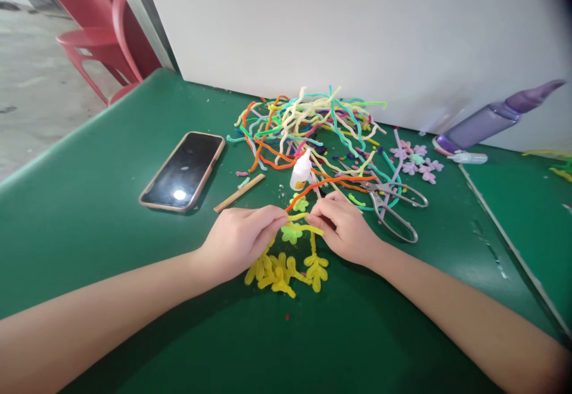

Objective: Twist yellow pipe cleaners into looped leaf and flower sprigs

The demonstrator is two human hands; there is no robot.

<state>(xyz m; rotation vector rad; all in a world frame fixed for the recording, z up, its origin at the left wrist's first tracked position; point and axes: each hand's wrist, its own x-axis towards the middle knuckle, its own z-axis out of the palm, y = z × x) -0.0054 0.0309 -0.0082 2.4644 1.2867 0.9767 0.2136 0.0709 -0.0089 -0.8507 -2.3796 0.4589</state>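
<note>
From where I stood, both of the person's hands met over the green worktop, close together with only a narrow space between their fingertips. The left hand pinched a bent yellow fuzzy stem between thumb and fingers, its two strands sticking out toward the other side. The right hand was nearly closed, its fingertips at the end of the upper strand, the lower one reaching just beneath them. An orange fuzzy stem ran from beside the left fingertips up to the right; I could not tell whether it was gripped too.

Below the hands lay a cluster of yellow leaf shapes, with another yellow sprig just beside it. A pale green flower showed behind the yellow strands, a smaller green flower beyond it. Farther back stood a small white bottle, in front of a tangled heap of colored stems. Scissors lay to the right of the bottle, near some lilac and pink flowers, while a wooden stick and a phone lay to the left. At the far right, a purple bottle leaned at a slant.
</note>
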